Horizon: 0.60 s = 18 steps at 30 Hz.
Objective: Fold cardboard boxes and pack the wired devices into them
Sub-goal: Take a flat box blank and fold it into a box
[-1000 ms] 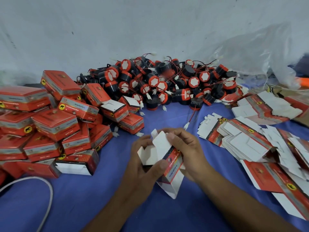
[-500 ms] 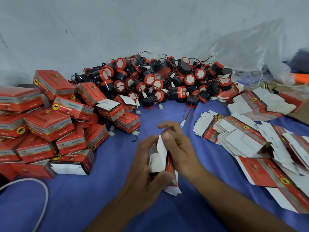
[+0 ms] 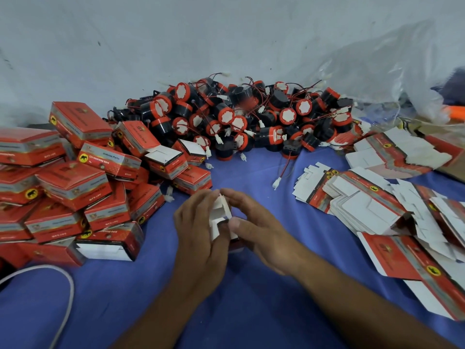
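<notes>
A small cardboard box (image 3: 221, 217), white inside and red outside, sits half-formed between my two hands over the blue cloth. My left hand (image 3: 201, 233) holds its left side with fingers curled around it. My right hand (image 3: 259, 230) grips the right side, thumb pressing near the white flaps. Most of the box is hidden by my fingers. A heap of black-and-red wired devices (image 3: 241, 117) lies at the back centre against the wall.
Folded red boxes (image 3: 75, 177) are piled on the left. Flat unfolded box blanks (image 3: 377, 205) are stacked on the right. A white cable (image 3: 68, 293) curves at the lower left. A clear plastic bag (image 3: 390, 79) lies at the back right. Blue cloth (image 3: 151, 298) covers the table.
The box has gone from a flat, opened-out blank to a squarer shape held tightly between both hands; my hands have closed in around it.
</notes>
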Each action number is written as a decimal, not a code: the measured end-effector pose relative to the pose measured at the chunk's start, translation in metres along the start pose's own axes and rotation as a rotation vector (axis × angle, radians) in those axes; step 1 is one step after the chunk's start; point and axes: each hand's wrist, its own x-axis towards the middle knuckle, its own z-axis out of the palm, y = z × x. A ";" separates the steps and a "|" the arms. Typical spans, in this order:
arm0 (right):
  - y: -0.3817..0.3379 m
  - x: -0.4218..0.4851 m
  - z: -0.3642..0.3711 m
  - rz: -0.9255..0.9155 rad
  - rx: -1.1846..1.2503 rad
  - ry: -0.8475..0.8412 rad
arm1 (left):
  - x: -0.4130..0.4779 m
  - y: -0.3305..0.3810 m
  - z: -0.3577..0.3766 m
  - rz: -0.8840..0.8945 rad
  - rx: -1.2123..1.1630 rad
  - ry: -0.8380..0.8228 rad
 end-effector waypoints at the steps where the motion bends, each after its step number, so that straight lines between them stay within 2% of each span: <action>1: 0.002 0.001 0.000 -0.016 -0.008 0.011 | 0.000 0.002 -0.001 -0.023 -0.032 0.024; 4: 0.002 0.001 0.002 -0.030 0.028 0.039 | 0.002 0.007 -0.005 0.027 -0.024 0.015; 8: 0.000 0.001 0.003 0.044 0.220 0.056 | 0.003 0.003 -0.005 0.214 0.157 -0.134; 14: -0.003 0.002 -0.001 0.081 0.169 0.080 | 0.001 -0.005 -0.009 0.099 -0.083 -0.297; 18: 0.001 0.002 -0.002 0.063 -0.029 0.112 | 0.002 -0.002 -0.010 -0.022 -0.164 -0.185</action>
